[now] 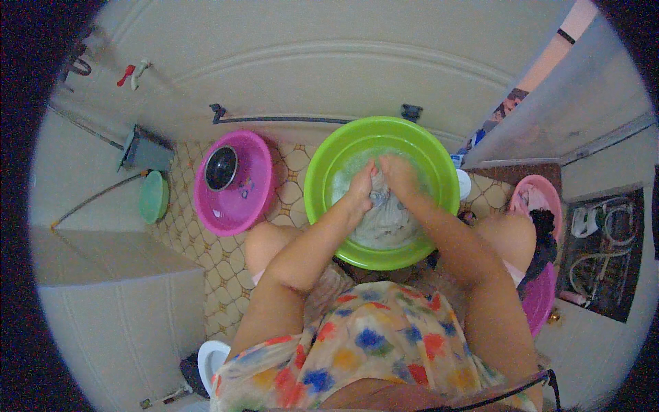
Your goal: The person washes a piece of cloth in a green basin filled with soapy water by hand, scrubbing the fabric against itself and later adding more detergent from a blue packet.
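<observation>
A large green plastic basin (319, 206) stands on the floor between my knees, with soapy, foamy water (350, 172) inside. A pale grey-white wet cloth (388, 221) lies mostly in the water, and one bunched part of it rises between my hands. My left hand (364, 183) grips that bunched part from the left side. Close against it from the right, my right hand (397, 175) holds the same cloth, its outline slightly blurred. The fingertips of both hands nearly meet at the far end of the bunch.
Left of the green basin is a pink basin (260, 195) holding a dark round bowl (221, 168). A small green basin (154, 197) and a grey bucket (149, 152) stand farther left. At right, a light pink basin (556, 201) holds clothes, with black cloth (543, 242) hanging over its edge.
</observation>
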Demonstrator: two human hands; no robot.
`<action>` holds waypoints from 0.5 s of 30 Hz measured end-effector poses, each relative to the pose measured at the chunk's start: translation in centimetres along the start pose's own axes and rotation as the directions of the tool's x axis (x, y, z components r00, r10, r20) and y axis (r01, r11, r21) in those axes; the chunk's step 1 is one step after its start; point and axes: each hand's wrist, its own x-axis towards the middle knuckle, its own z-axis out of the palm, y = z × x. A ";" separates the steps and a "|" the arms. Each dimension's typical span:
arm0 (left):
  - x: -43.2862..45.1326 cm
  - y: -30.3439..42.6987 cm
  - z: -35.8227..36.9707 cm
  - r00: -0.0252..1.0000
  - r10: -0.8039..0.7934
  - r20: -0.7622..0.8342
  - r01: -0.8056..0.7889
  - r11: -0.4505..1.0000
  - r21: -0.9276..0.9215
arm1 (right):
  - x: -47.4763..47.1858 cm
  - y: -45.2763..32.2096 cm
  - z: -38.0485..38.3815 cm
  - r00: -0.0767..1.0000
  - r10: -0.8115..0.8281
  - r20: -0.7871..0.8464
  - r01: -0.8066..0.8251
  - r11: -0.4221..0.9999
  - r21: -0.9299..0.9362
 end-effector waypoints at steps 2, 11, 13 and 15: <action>0.7 0.3 -1.4 0.997 0.067 -0.033 -0.066 0.997 0.041 | 0.2 0.2 0.3 0.999 0.029 -0.037 -0.028 1.000 0.013; 4.4 0.2 -5.2 0.917 0.390 -0.086 -0.248 0.726 0.642 | -0.5 4.2 2.4 0.997 0.075 0.031 -0.070 0.989 -0.127; 4.2 0.1 -5.0 0.917 0.389 -0.088 -0.214 0.666 0.715 | -0.5 4.7 2.6 0.950 0.162 0.266 -0.141 0.985 -0.098; 3.9 0.2 -4.4 0.928 0.351 -0.123 -0.205 0.758 0.619 | -0.7 5.1 2.8 0.998 -0.016 0.060 0.019 0.998 -0.058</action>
